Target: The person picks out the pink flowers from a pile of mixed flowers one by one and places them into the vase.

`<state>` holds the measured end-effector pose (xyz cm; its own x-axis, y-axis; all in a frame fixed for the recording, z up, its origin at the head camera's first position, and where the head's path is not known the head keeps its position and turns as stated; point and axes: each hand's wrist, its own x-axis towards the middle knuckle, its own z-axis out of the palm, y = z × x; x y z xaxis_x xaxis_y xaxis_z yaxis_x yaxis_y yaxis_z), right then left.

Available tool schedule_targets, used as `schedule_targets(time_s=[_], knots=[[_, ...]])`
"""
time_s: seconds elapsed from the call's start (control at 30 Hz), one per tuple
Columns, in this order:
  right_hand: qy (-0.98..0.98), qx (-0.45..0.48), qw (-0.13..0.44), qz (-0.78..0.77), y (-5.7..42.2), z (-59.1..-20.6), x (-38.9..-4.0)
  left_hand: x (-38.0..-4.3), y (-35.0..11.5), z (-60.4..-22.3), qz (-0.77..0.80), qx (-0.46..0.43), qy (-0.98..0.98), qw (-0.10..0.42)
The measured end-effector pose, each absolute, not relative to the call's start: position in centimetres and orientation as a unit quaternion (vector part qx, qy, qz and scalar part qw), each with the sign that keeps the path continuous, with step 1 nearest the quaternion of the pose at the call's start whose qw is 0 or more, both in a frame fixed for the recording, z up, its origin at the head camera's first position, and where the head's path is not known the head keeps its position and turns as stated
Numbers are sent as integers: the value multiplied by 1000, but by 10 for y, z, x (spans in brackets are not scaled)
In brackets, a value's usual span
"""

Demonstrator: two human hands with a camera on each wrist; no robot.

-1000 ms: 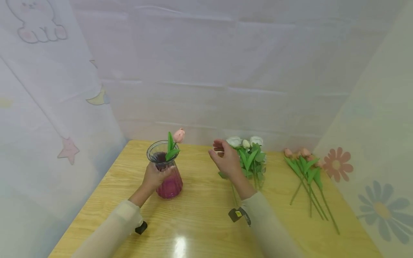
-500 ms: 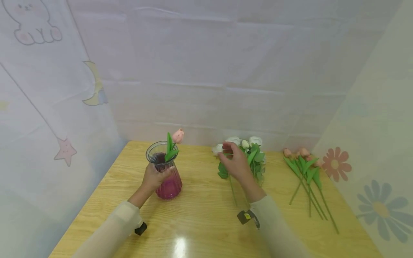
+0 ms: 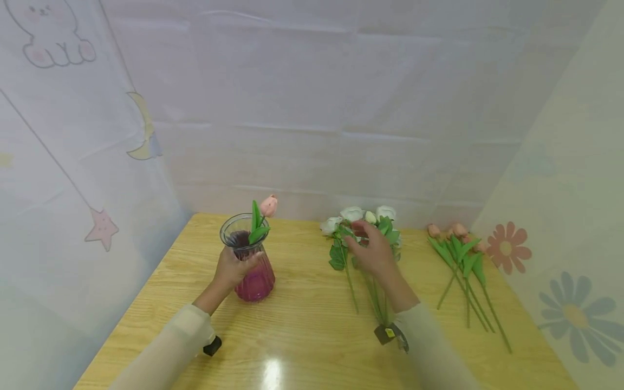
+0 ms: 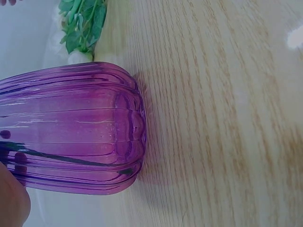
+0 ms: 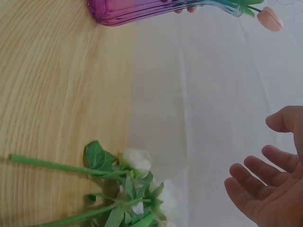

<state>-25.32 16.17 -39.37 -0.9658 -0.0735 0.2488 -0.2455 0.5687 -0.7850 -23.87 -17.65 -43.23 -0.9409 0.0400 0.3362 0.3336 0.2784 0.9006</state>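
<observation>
Head camera: the left hand (image 3: 236, 269) gripped the vase (image 3: 256, 283) on the table (image 3: 302, 341), a pink tulip (image 3: 268, 206) leaning in it; the right hand (image 3: 374, 252), relaxed and holding nothing, hovered over white flowers (image 3: 331, 225). Left wrist: the stem (image 4: 66, 158) slanted inside the vase. Right wrist: bare fingers (image 5: 262, 171) hung apart from the flowers.

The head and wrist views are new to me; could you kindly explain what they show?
There is no machine here: a person works bare-handed. The head picture is taken from the person's head, looking forward and down; each wrist picture is taken from that wrist. The left hand holds a purple vase with one pink tulip in it. The right hand, near the white flowers, holds nothing. Those and some loose tulips lie on the wooden table.
</observation>
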Motion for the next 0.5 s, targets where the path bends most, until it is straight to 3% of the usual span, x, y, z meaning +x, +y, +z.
schedule_targets(time_s=[0.5], knots=[[-903,62,94,414,199,-413,-247,-237,-177,-431,-584,-117,-793,126]])
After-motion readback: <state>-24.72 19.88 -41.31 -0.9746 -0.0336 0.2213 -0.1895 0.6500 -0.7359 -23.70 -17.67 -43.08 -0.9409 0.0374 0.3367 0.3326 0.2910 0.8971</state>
